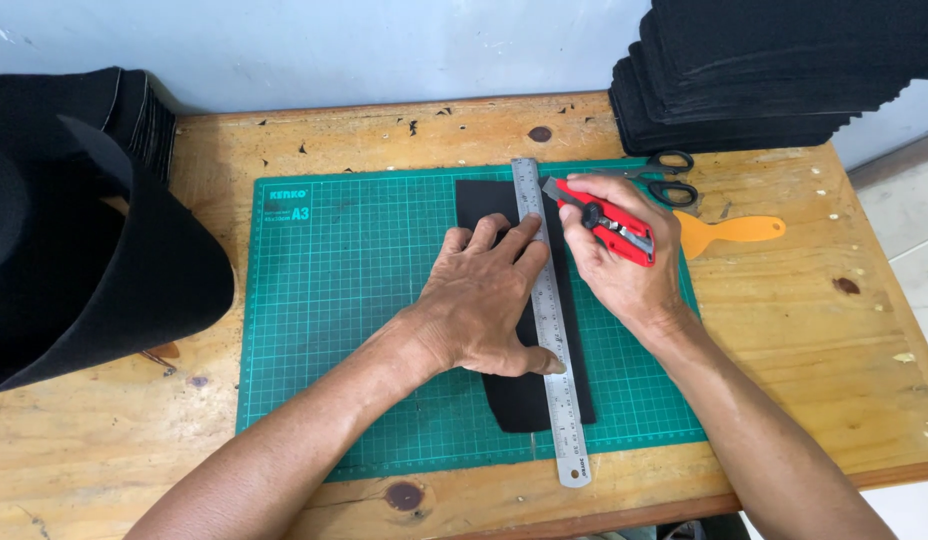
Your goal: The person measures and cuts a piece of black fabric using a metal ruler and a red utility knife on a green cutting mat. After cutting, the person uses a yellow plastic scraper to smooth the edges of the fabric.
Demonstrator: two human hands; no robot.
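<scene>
A green cutting mat (334, 300) lies on a wooden table (804, 340). On the mat sits a black strip of foam-like sheet (529, 400), with a steel ruler (567, 420) laid along its right side. My left hand (484, 295) presses flat on the ruler and the black strip. My right hand (614, 250) grips a red utility knife (609, 222), its blade tip at the ruler's right edge near the far end of the strip.
A large curled roll of black sheet (94, 270) fills the left side. A stack of cut black pieces (764, 70) stands at the back right. Black-handled scissors (669, 175) and an orange plastic spatula (734, 230) lie to the right of the mat.
</scene>
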